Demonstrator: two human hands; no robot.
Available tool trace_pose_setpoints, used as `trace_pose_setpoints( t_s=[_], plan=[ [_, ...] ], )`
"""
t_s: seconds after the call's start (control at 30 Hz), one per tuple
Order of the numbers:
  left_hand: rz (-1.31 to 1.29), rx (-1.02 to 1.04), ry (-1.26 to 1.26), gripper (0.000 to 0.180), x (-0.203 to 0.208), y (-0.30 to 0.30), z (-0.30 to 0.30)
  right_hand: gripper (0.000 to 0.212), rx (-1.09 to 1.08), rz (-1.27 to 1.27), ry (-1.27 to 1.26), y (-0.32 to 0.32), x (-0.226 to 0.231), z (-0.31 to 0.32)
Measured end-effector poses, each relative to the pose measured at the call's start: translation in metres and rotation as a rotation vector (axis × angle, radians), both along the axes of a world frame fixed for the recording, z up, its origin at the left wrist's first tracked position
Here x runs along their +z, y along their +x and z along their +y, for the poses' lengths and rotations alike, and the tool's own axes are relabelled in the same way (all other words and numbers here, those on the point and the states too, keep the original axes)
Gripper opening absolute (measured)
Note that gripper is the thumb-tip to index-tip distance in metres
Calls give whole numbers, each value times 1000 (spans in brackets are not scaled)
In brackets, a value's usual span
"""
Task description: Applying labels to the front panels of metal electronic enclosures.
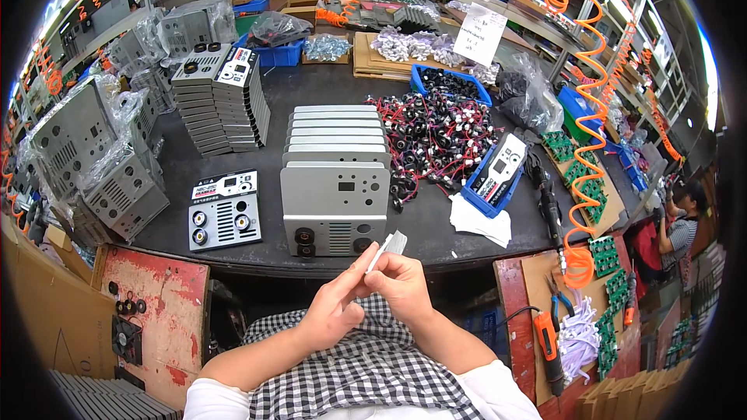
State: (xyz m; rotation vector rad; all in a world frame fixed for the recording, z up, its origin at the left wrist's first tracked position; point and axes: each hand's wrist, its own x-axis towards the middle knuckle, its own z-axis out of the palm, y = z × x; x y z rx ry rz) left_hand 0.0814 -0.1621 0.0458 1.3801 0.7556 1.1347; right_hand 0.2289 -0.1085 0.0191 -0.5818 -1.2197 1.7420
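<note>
Above my checked apron, both hands meet on a thin stack of small whitish sheets [396, 243], seen nearly edge-on and tilted. My right hand [402, 289] pinches it between thumb and bent fingers. The outstretched fingers of my left hand [333, 313] press along its other side; the palm is partly hidden. Just beyond my hands stands a row of upright grey metal panels [334, 196] with cut-outs and slots, the front one fitted with black round sockets. To its left lies a panel [224, 214] with a white-and-black label and round fittings.
Stacked labelled panels [220, 97] and plastic-wrapped panels [97, 155] fill the left. Red-and-black wired parts [436, 140] heap beyond, near a blue tray [496, 179] of labels. An orange electric screwdriver [548, 346] and pliers [560, 299] lie right, below a coiled orange hose [595, 109].
</note>
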Motion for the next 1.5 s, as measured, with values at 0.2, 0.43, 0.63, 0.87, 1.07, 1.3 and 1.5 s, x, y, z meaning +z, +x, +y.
trace_pose_setpoints(
  t_s=[0.2, 0.43, 0.63, 0.87, 1.07, 1.3, 1.5],
  plan=[
    [-21, -21, 6, 104, -8, -3, 1, 20, -16, 26, 9, 0, -3, -1],
    [22, -10, -35, 114, -1, 2, -2, 21, -48, -15, 47, 0, -3, -2],
    [-11, -6, -68, 114, 2, 2, -2, 20, -37, -18, 27, 0, -4, -1],
    [-14, -31, -118, 115, 2, -1, -2, 19, -29, -48, 9, 2, -3, -1],
    [-27, -14, -85, 114, 2, 2, -2, 17, -50, -51, 108, 0, -1, -5],
    [-88, -28, -50, 104, -8, -1, 0, 19, -46, -57, 160, -1, 1, -6],
    [-16, -5, -57, 115, -3, 2, -1, 23, -23, -90, 156, 1, -2, 0]
  ],
)
